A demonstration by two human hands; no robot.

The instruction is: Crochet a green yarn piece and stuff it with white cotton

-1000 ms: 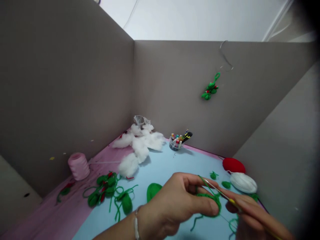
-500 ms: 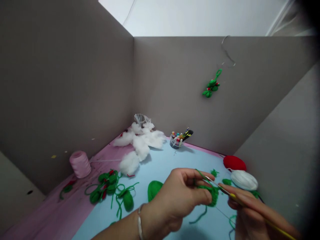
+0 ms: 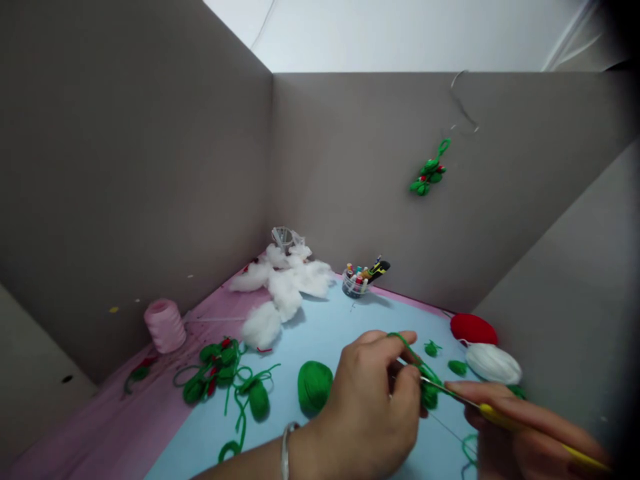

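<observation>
My left hand [image 3: 373, 400] is closed on a small green crochet piece [image 3: 429, 398], mostly hidden behind my thumb and fingers. Green yarn runs over my raised left index finger and down to the work. In my right hand [image 3: 515, 427] is a crochet hook [image 3: 493, 415] with a yellow handle, gripped like a pencil. Its metal tip meets the green piece beside my left thumb. Just left of my left hand sits a green yarn ball [image 3: 315, 387].
White stuffing [image 3: 285, 287] lies at the back left, near a pink thread cone [image 3: 165, 325]. Green crocheted pieces [image 3: 220, 367] lie at the left. A clear tub of pens [image 3: 355, 283] stands at the back. Red yarn [image 3: 473, 329] and white yarn [image 3: 493, 363] rest at right. A green ornament [image 3: 429, 175] hangs on the wall.
My left hand has turned, so its back faces me more and the green piece is more covered. The hook tip has moved down beside the thumb. The view has shifted slightly.
</observation>
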